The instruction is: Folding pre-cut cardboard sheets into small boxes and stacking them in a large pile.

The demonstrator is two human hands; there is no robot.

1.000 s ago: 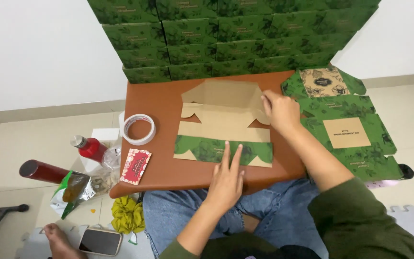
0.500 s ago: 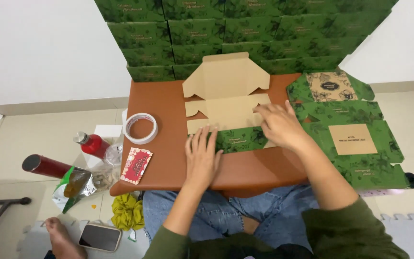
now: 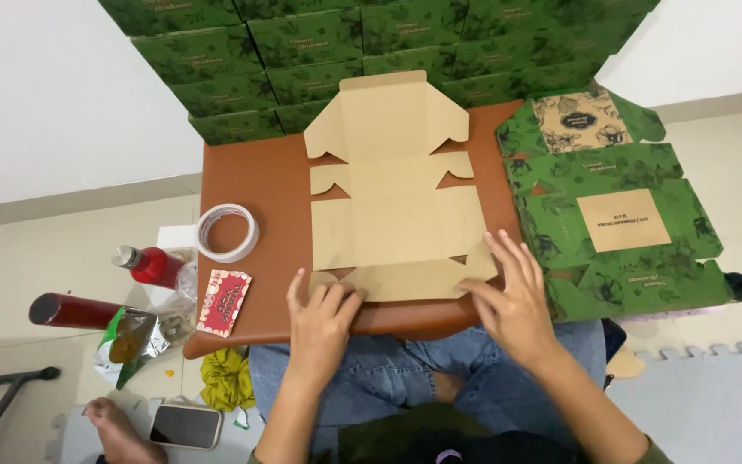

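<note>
Both hands (image 3: pixel 324 314) splayed, seemingly pressing cardboard (image 3: pixel 392 206)

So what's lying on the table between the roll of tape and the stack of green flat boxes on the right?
In the head view, the unfolded brown cardboard box blank lies between the tape roll and the green flat boxes.
</note>
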